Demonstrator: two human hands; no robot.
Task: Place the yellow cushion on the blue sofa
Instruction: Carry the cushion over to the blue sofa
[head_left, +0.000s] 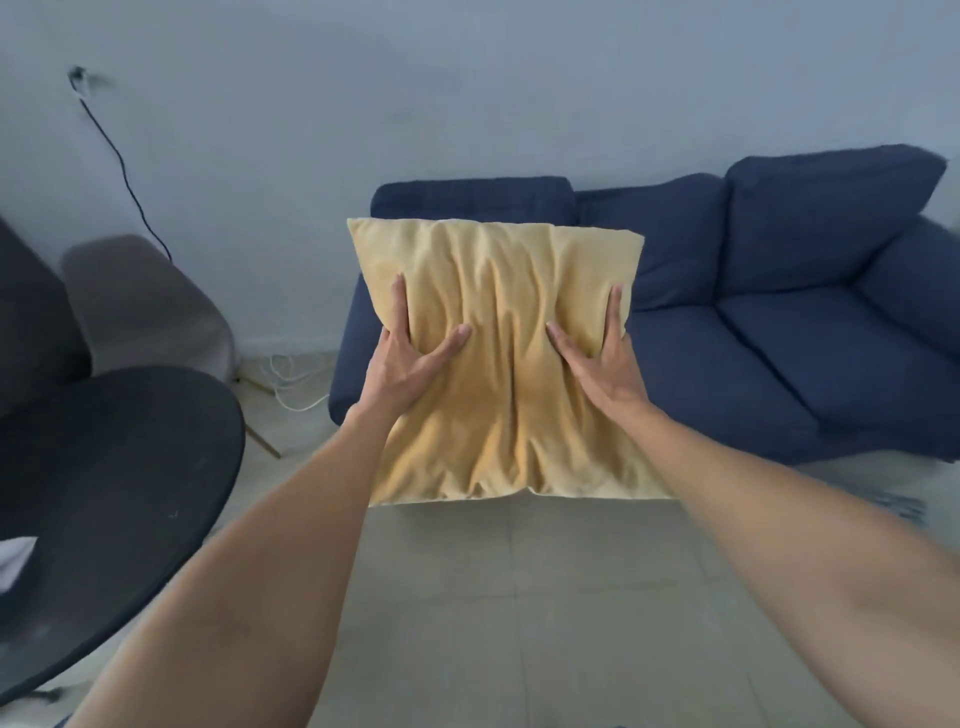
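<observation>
I hold a square yellow cushion (498, 358) out in front of me, in the air before the left end of the blue sofa (727, 364). My left hand (402, 358) grips its left side, thumb pressed into the wrinkled fabric. Opposite it, my right hand (597, 358) grips the right side the same way. The cushion hides part of the sofa's left seat and armrest. The sofa stands against the pale wall, with dark blue back cushions and seat cushions showing to the right.
A round black table (104, 493) sits at the lower left. A grey chair (145, 306) stands behind it by the wall. A black cable (119, 161) hangs down the wall, and white cables (291, 379) lie on the tiled floor (519, 597) beside the sofa.
</observation>
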